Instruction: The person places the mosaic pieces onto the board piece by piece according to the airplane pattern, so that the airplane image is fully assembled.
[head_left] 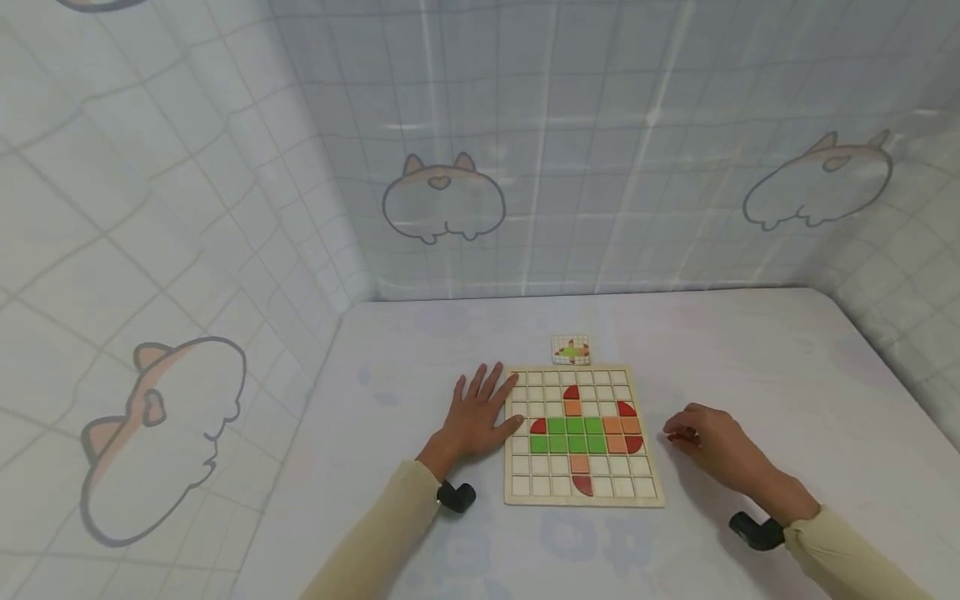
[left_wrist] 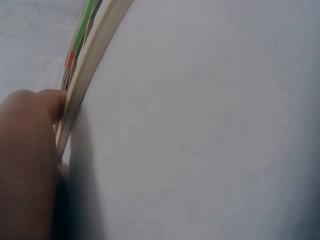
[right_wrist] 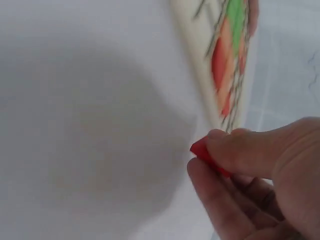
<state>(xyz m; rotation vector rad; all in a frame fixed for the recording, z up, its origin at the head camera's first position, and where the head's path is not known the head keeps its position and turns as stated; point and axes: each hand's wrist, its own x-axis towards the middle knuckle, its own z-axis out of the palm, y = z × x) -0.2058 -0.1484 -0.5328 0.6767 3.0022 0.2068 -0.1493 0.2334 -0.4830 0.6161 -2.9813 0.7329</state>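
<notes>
A square wooden grid board (head_left: 540,486) lies flat on the table. On it, green squares (head_left: 575,435) form a block in the middle, orange squares (head_left: 622,434) sit to the right and singly above and below, and several red quarter-round pieces (head_left: 582,485) mark the outer points. My left hand (head_left: 474,419) rests with spread fingers at the board's left edge, its thumb (left_wrist: 54,104) touching the rim. Off the board's right side, my right hand (head_left: 712,446) pinches a small red piece (right_wrist: 210,156) between thumb and fingers, above the table.
Just behind the board lies a small pattern card (head_left: 572,350) with a similar coloured figure. White table surface (head_left: 427,350) surrounds the board. Tile-patterned sheeting (head_left: 585,167) with cartoon animal outlines encloses the back and both sides.
</notes>
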